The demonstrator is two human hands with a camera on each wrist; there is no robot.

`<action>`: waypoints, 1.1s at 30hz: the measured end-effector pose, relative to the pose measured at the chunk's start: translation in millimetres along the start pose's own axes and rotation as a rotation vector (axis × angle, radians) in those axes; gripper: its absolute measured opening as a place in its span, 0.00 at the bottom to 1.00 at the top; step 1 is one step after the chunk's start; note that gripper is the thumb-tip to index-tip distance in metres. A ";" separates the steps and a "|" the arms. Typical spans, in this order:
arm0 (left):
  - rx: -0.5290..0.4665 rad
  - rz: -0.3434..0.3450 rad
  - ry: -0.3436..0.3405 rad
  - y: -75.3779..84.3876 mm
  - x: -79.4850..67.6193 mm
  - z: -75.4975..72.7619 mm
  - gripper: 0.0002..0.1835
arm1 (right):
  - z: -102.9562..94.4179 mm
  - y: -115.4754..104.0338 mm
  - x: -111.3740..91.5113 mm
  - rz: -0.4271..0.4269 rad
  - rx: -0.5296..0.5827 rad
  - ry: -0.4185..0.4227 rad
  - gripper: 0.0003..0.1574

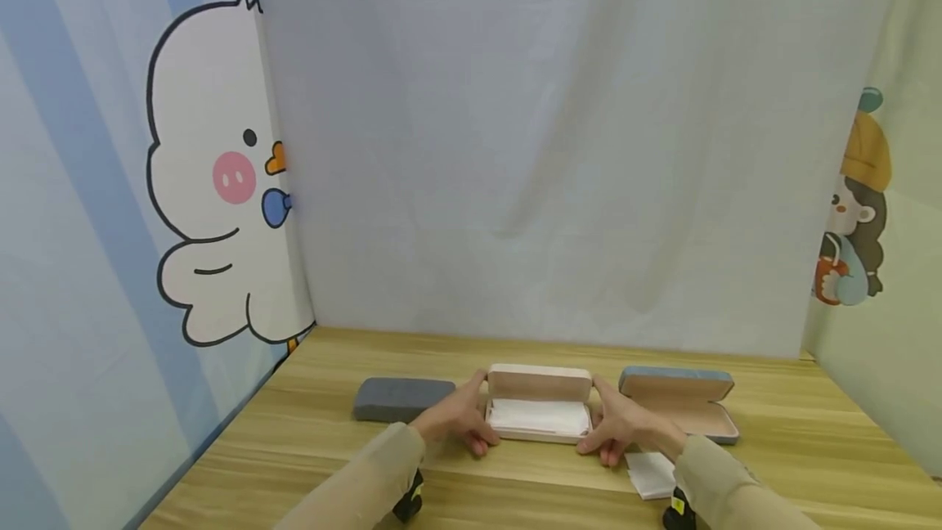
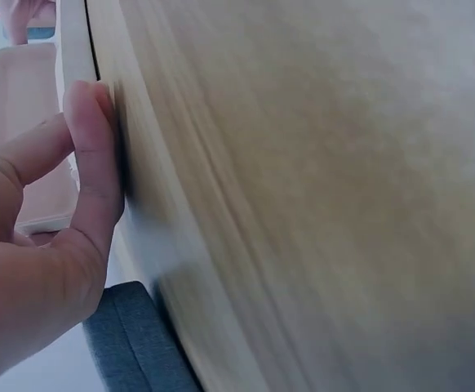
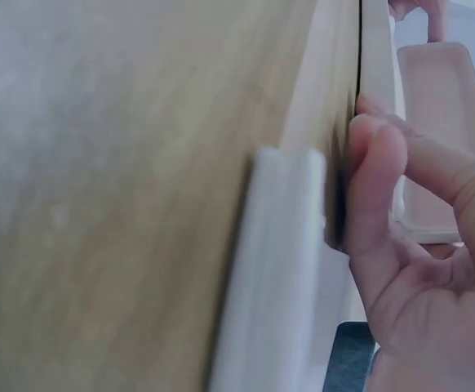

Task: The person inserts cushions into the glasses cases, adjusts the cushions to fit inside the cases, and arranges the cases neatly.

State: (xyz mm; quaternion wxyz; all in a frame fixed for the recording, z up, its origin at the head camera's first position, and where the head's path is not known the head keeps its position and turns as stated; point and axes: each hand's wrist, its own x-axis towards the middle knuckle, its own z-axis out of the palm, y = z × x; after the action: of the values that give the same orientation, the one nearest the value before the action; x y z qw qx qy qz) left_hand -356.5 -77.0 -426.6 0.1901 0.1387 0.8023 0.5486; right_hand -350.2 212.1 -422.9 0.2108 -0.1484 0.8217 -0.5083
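A white glasses case stands with its lid raised in the middle of the wooden table, its pinkish lining facing me. Folded white cloth or paper lies in its lower half. My left hand grips the left end, thumb low at the front corner and a finger up at the lid. At the opposite end my right hand holds it the same way. Both wrist views show fingertips right at the case's front edge, with the pink lid lining behind the left hand.
Left of the left hand lies a closed grey glasses case. A blue glasses case with its lid up sits beyond the right hand. A folded white cloth or paper rests on the table by the right wrist. Curtains hang behind the table.
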 end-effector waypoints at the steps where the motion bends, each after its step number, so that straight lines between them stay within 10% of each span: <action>1: -0.009 0.003 -0.004 -0.9 -0.2 -0.1 0.54 | -0.2 0.7 0.0 0.003 0.013 -0.011 0.76; 33: -0.083 0.070 -0.027 -5.8 -3.5 2.3 0.35 | -3.6 11.0 3.7 -0.077 0.122 -0.110 0.45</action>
State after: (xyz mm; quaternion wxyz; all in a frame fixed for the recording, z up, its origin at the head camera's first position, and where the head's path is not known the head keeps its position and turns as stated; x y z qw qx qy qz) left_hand -352.4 -78.7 -432.2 0.1872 0.1657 0.7709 0.5859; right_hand -355.5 218.1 -432.1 0.2444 -0.1946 0.7701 -0.5563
